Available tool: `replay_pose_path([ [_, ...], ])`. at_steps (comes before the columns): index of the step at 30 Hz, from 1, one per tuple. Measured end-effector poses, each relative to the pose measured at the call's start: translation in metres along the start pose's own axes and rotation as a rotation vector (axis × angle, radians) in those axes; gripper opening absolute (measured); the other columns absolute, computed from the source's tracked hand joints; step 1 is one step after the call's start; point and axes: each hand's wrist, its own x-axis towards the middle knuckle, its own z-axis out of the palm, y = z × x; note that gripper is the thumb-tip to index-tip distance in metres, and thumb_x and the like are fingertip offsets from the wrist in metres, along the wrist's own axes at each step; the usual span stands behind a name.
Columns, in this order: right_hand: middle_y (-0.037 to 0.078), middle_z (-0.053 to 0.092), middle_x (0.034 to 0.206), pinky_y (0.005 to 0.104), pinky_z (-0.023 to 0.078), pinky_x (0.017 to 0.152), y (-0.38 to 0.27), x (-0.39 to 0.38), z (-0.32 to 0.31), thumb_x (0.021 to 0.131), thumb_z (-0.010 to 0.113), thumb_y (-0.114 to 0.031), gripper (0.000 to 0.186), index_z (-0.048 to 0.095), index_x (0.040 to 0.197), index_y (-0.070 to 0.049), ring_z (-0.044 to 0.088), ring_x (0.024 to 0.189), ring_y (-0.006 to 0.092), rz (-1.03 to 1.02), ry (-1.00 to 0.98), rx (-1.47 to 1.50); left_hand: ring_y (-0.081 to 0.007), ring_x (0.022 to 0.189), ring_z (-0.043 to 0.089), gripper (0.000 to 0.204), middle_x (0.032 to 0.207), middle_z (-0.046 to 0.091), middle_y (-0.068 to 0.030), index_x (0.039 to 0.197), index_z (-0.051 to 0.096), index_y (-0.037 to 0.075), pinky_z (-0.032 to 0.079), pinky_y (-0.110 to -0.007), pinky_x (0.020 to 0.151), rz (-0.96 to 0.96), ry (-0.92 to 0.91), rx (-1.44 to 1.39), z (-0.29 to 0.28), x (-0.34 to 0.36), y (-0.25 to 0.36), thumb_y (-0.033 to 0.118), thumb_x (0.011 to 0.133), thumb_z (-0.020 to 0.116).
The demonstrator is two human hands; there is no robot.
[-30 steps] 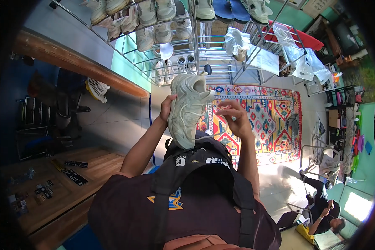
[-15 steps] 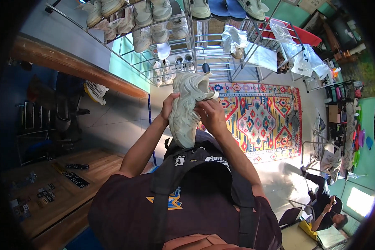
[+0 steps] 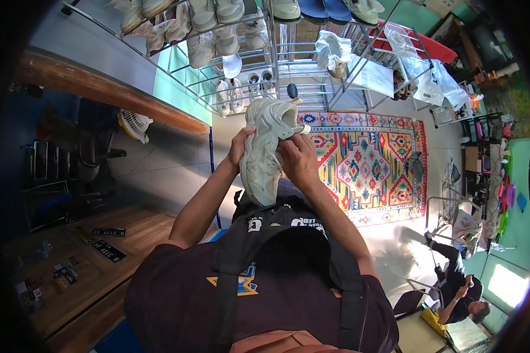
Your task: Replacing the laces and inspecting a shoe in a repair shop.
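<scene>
A chunky off-white sneaker [image 3: 259, 167] is held up in front of my chest, its toe pointing down toward me and its opening at the top. My left hand [image 3: 239, 146] is closed around the shoe's left edge, with the thumb on the upper. On the other side my right hand [image 3: 299, 157] has its fingers bent and pressed together against the lacing area, just below the opening. A pale tongue or loop sticks out above those fingers. Whether a lace is pinched between the fingertips is hidden.
Ahead stands a metal shoe rack [image 3: 272, 59] loaded with pale shoes and blue slippers [image 3: 327, 10]. A patterned rug [image 3: 365, 170] covers the floor to the right. At left are a wooden table [image 3: 130, 235] and a white basket [image 3: 135, 125]. A seated person [image 3: 462, 294] is at lower right.
The sneaker has tilted slightly and shifted a little upward. My right hand has moved slightly on the lacing area; my left hand keeps its grip.
</scene>
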Motion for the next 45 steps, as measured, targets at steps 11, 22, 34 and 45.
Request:
replay_pose_path([
  [11, 0.013, 0.064, 0.081, 0.0413, 0.048, 0.068, 0.102, -0.045, -0.056, 0.079, 0.069, 0.004, 0.010, 0.064, 0.085, -0.003, 0.063, 0.076, 0.0326, 0.422, 0.217, -0.124, -0.0255, 0.112, 0.067, 0.056, 0.127, 0.065, -0.0157, 0.139, 0.051, 0.000, 0.051, -0.040, 0.102, 0.048, 0.092, -0.053, -0.021, -0.010, 0.000, 0.036, 0.096, 0.050],
  [22, 0.014, 0.065, 0.094, 0.0411, 0.050, 0.076, 0.048, -0.035, -0.045, 0.085, 0.071, -0.006, 0.012, 0.067, 0.096, -0.002, 0.064, 0.088, 0.0314, 0.402, 0.162, 0.068, -0.0283, 0.109, 0.068, 0.061, 0.126, 0.066, -0.0176, 0.139, 0.051, -0.001, 0.055, -0.041, 0.097, -0.047, 0.036, -0.020, 0.013, 0.004, 0.001, 0.040, 0.094, 0.051],
  [34, 0.012, 0.062, 0.087, 0.0442, 0.045, 0.074, 0.046, 0.039, -0.065, 0.072, 0.069, 0.005, 0.016, 0.062, 0.083, -0.004, 0.058, 0.085, 0.0347, 0.082, 0.181, -0.009, -0.0293, 0.102, 0.070, 0.064, 0.121, 0.067, -0.0176, 0.136, 0.053, 0.000, 0.058, -0.044, 0.090, -0.054, -0.093, 0.136, 0.082, 0.074, 0.019, 0.047, 0.093, 0.050],
  [45, 0.012, 0.063, 0.086, 0.0385, 0.046, 0.070, 0.136, -0.010, -0.118, 0.085, 0.070, -0.006, 0.006, 0.064, 0.086, -0.004, 0.061, 0.081, 0.0295, 0.594, 0.387, -0.213, -0.0244, 0.112, 0.064, 0.051, 0.124, 0.061, -0.0108, 0.139, 0.044, 0.010, 0.054, -0.040, 0.095, 0.188, -0.057, 0.116, 0.111, 0.148, 0.023, 0.026, 0.092, 0.057],
])
